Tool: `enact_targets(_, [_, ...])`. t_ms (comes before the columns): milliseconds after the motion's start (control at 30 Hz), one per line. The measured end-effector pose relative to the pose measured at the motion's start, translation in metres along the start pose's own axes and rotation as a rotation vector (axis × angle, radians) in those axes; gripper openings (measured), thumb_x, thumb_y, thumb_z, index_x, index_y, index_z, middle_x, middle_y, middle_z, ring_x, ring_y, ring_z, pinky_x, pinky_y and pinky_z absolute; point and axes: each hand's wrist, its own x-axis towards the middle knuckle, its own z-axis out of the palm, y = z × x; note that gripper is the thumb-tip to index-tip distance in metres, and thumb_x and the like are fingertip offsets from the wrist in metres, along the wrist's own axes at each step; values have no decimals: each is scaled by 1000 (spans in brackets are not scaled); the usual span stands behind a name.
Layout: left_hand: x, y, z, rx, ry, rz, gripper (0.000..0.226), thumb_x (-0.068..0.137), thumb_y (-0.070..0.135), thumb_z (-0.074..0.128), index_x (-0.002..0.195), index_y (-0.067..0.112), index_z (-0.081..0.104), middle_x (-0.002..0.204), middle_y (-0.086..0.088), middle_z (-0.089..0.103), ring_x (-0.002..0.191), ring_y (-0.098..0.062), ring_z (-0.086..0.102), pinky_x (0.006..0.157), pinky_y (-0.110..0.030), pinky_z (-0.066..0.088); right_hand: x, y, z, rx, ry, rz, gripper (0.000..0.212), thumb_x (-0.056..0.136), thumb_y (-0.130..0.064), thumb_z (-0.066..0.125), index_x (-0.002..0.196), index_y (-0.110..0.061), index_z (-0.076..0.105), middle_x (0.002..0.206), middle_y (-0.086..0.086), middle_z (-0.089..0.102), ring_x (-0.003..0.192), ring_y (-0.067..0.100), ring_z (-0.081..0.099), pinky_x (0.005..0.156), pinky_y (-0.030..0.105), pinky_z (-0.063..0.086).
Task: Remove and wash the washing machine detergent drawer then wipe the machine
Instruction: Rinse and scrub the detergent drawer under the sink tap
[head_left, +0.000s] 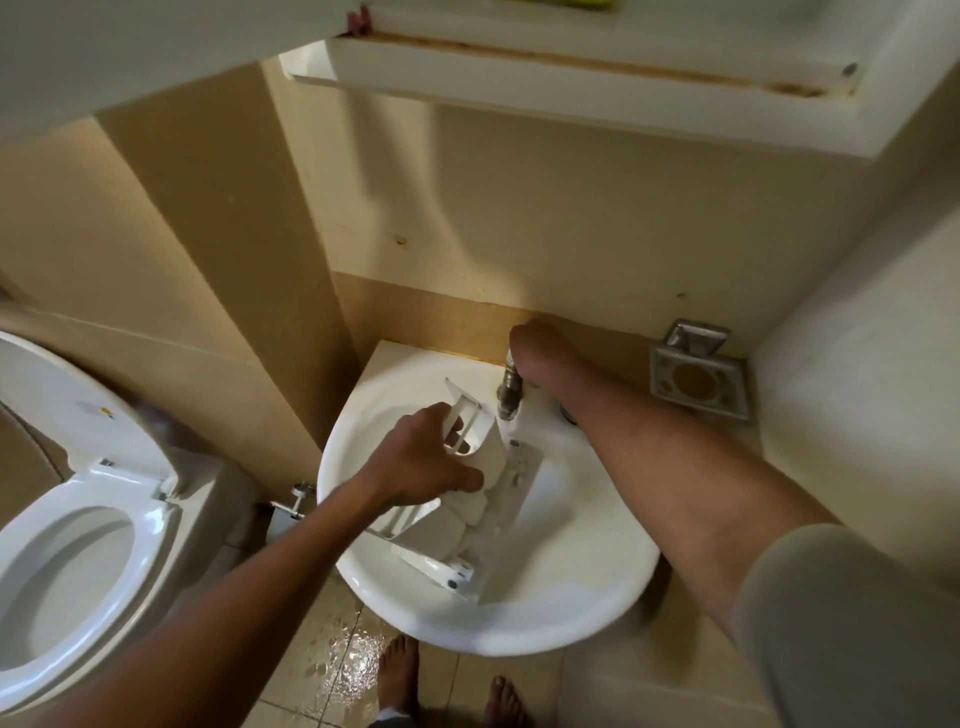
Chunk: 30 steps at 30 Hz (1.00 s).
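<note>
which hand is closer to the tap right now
Right. The right hand grips the top of the tap at the back of the sink. The left hand is apart from it, below the spout, holding the drawer.

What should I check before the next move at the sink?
1. The drawer lies inside the sink: ok.
2. The left hand grips the drawer: ok.
3. The right hand is on the tap: ok, though its fingers are hidden.
4. Water reaches the drawer: cannot tell.
5. The floor is dry by the feet: not ok, it looks wet.
6. The drawer is clean: cannot tell.
</note>
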Motion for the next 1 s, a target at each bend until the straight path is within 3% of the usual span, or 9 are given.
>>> enact_targets(200, [-4, -9, -2, 138, -84, 160, 64, 58, 25, 84, 115, 22, 58, 107, 9, 68, 90, -17, 64, 75, -31, 56, 0, -1, 0, 33, 3, 20, 17, 90, -7, 60, 104, -1, 67, 110, 15, 64, 99, 28, 65, 81, 30, 51])
enact_targets(333, [-7, -5, 2, 274, -166, 235, 64, 61, 18, 82, 119, 28, 56, 112, 11, 67, 90, -19, 64, 73, -36, 55, 1, 0, 1, 36, 6, 21, 15, 91, -7, 59, 101, -1, 68, 107, 13, 66, 96, 27, 65, 78, 30, 50])
enact_targets(500, [-13, 11, 10, 565, -249, 346, 71, 72, 13, 76, 138, 26, 51, 132, 10, 64, 115, -21, 61, 80, -28, 45, 1, 2, 1, 43, 14, 15, 18, 91, -7, 58, 105, -1, 67, 110, 14, 64, 99, 28, 64, 79, 29, 49])
enact_targets(700, [-25, 12, 35, 921, -217, 507, 68, 80, 7, 60, 144, 17, 40, 128, -5, 62, 109, -31, 59, 90, -41, 47, 1, 4, 2, 41, 26, 7, 21, 91, -7, 58, 109, 0, 65, 114, 15, 62, 102, 29, 63, 85, 31, 49])
enact_targets(1000, [-26, 10, 64, 1058, -193, 625, 62, 85, 9, 60, 144, 15, 41, 132, -9, 61, 116, -34, 57, 99, -47, 45, 3, 1, 3, 29, 1, 17, 14, 89, -6, 59, 100, -1, 67, 108, 14, 63, 96, 28, 64, 79, 29, 49])
